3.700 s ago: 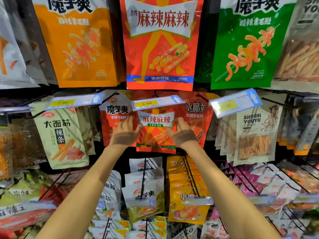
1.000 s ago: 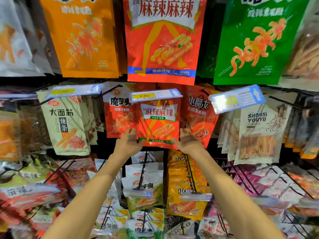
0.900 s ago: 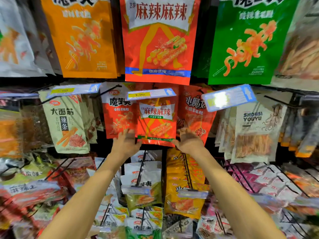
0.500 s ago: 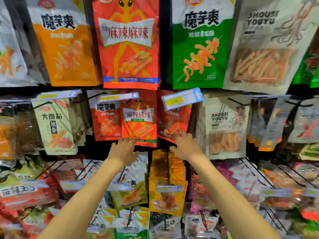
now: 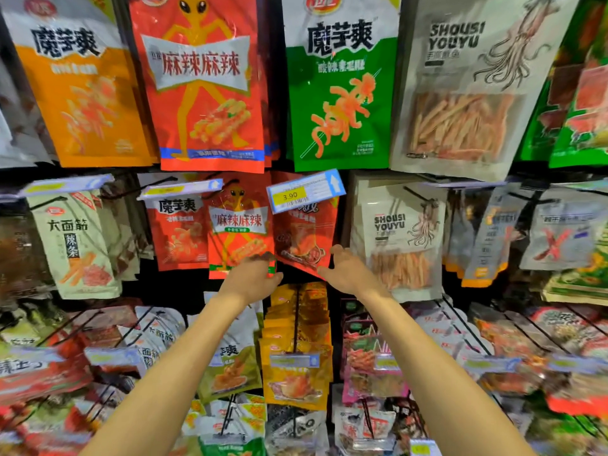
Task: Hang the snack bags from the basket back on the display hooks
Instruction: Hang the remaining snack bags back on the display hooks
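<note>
A small red snack bag with a yellow alien figure (image 5: 239,225) hangs on a hook in the middle row, under a blue price strip (image 5: 180,189). My left hand (image 5: 253,274) reaches up with relaxed fingers that touch the bag's lower right corner. My right hand (image 5: 345,268) is open, its fingertips at the bottom edge of the neighbouring red bag (image 5: 304,235), which hangs behind a 3.90 price tag (image 5: 304,192). Neither hand holds a bag. The basket is out of view.
Large bags fill the top row: orange (image 5: 79,87), red alien (image 5: 204,83), green (image 5: 342,87) and squid (image 5: 467,83). Small squid bags (image 5: 399,238) hang to the right and beige bags (image 5: 74,248) to the left. Lower hooks carry yellow packs (image 5: 296,350) and more.
Both hands slid from the alien bag's sides down to its bottom edge. The right hand has drifted to the neighbouring red bag, and the view has swung to the right.
</note>
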### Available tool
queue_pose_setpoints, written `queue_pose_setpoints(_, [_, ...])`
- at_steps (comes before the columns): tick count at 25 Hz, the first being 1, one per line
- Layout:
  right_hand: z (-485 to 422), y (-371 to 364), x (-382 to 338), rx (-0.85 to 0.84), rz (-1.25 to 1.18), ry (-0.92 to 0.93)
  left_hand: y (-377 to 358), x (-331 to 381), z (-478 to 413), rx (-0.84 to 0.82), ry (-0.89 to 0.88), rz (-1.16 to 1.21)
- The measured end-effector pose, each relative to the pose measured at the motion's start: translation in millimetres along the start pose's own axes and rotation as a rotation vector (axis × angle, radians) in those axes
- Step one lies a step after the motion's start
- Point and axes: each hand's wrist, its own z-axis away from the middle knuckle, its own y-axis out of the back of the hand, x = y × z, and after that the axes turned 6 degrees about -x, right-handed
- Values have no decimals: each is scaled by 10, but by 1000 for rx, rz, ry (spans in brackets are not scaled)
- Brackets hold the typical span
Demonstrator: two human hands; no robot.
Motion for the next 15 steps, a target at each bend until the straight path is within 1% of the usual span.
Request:
queue_pose_setpoints(3, [-257,11,-22,-8,-7,-86,32,28,-241,-31,28,15])
queue_pose_setpoints(4, [-336,3,-26,4,23,-111,55,47,-327,-55,33,-17])
queue_pose_setpoints(6, [-522,-15,8,70,110,-145,75,74,-499,-46,25,-137])
queue_pose_setpoints(7, [-590,-7,11,107,128,-154,66,75,-580,-15,12,-193])
queue_pose_setpoints(9, [-711,-1,28,181,91,-169,45,74,-726,2,48,-164])
queue_pose_setpoints(10, [-754,3,24,228,25,-186,65,96,-749,-26,68,-151])
queue_pose_setpoints(11, [-804,-1,34,272,-61,-198,73,80,-812,56,15,-153])
queue_pose_setpoints(12, [-831,7,35,288,-169,-207,122,79,-834,233,-72,-164])
queue_pose_setpoints(13, [-848,11,28,286,-296,-203,79,33,-911,203,-75,-207])
queue_pose_setpoints(14, [-870,-16,24,292,-443,-175,77,-61,-1027,215,-122,-236])
queue_pose_setpoints(15, [-893,-57,24,319,-582,-136,53,-183,-1161,286,-150,-219])
